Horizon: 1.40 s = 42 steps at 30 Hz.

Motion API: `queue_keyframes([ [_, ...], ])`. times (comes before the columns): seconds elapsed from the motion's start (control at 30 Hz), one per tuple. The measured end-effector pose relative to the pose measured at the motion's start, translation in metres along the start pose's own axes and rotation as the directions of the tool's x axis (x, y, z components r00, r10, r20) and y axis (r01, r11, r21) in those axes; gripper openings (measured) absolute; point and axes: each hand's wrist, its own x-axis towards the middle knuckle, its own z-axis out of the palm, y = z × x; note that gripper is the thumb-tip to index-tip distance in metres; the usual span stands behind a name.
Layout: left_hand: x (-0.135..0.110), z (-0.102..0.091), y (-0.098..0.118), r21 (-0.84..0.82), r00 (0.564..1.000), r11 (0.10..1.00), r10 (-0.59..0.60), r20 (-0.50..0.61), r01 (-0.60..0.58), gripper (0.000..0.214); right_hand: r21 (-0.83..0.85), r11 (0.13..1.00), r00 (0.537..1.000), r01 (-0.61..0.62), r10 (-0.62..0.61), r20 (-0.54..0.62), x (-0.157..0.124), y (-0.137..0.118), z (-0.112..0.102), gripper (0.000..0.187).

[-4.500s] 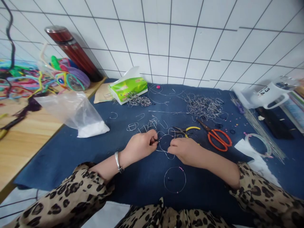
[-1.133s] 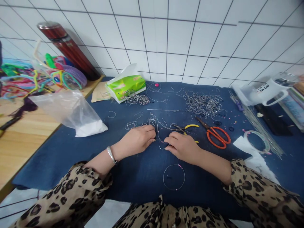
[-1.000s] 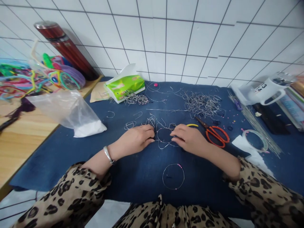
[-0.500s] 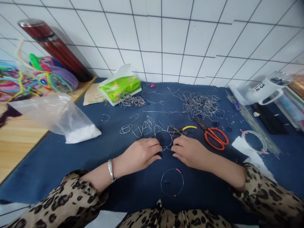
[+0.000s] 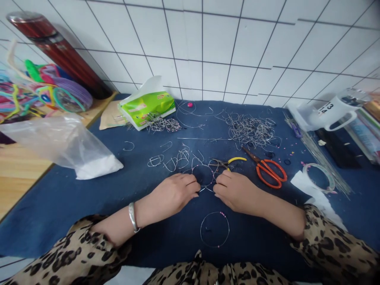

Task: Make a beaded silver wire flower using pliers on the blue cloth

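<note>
On the dark blue cloth, my left hand and my right hand lie close together, each with fingers curled and pinching one side of a thin wire loop with small pink beads. A silver bangle is on my left wrist. Nearer to me lies a finished round wire ring with pink beads. Just beyond my right hand lie yellow-handled pliers.
Orange-handled scissors lie to the right. A heap of bent wire pieces sits further back, with a green tissue pack, a clear plastic bag, a red flask, a white mug and a tape roll.
Both hands drew back toward me with the wire loop between them after my right hand reached near the pliers. The view shifted slightly to the right.
</note>
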Motion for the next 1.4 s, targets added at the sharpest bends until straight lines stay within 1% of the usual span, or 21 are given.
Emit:
queue_keyframes([
  [0.17,-0.001,-0.003,0.001,-0.026,0.999,1.000,0.009,0.035,-0.008,0.018,0.007,1.000,1.000,-0.009,0.009,-0.013,-0.001,-0.001,0.003,0.017],
  [0.4,-0.002,-0.003,0.001,-0.056,0.999,0.998,0.037,-0.008,-0.037,0.018,0.016,1.000,0.999,-0.026,0.027,-0.045,-0.001,-0.003,0.004,0.017],
  [0.57,-0.002,-0.003,0.001,-0.050,0.999,0.998,0.031,0.034,-0.029,0.018,0.013,0.999,0.999,-0.032,0.032,-0.036,-0.002,-0.004,0.004,0.016],
  [0.67,-0.002,-0.004,0.001,-0.045,0.998,0.999,0.026,0.056,-0.023,0.019,0.015,1.000,1.000,-0.008,0.009,-0.022,-0.002,-0.005,0.003,0.019],
  [0.83,-0.004,-0.007,0.001,-0.025,0.997,0.998,0.051,0.056,-0.050,0.026,0.036,0.997,0.998,0.062,-0.062,0.000,-0.001,-0.010,0.002,0.020],
  [1.03,-0.005,-0.008,0.003,-0.031,0.999,0.999,0.033,0.039,-0.032,0.024,0.054,0.996,0.998,0.068,-0.067,-0.007,-0.001,-0.014,0.003,0.021],
  [1.1,-0.005,-0.010,0.002,-0.048,1.000,0.999,0.025,0.019,-0.024,0.021,0.087,0.994,0.997,0.071,-0.069,-0.031,-0.001,-0.014,0.003,0.023],
  [1.17,-0.006,-0.013,-0.002,-0.060,1.000,0.998,-0.002,-0.012,0.001,0.019,0.137,0.988,0.995,0.068,-0.057,-0.080,-0.002,-0.012,0.002,0.023],
  [1.27,-0.008,-0.019,-0.012,-0.044,0.992,0.995,-0.094,-0.090,0.090,0.020,0.188,0.981,0.984,0.041,-0.007,-0.180,-0.003,-0.007,0.001,0.021],
  [1.33,-0.010,-0.022,-0.019,-0.028,0.979,0.989,-0.145,-0.147,0.142,0.019,0.178,0.984,0.972,0.021,0.021,-0.233,-0.001,-0.002,-0.001,0.019],
  [1.4,-0.010,-0.023,-0.024,-0.022,0.972,0.987,-0.162,-0.173,0.160,0.017,0.142,0.990,0.967,0.009,0.028,-0.255,0.005,0.004,-0.005,0.021],
])
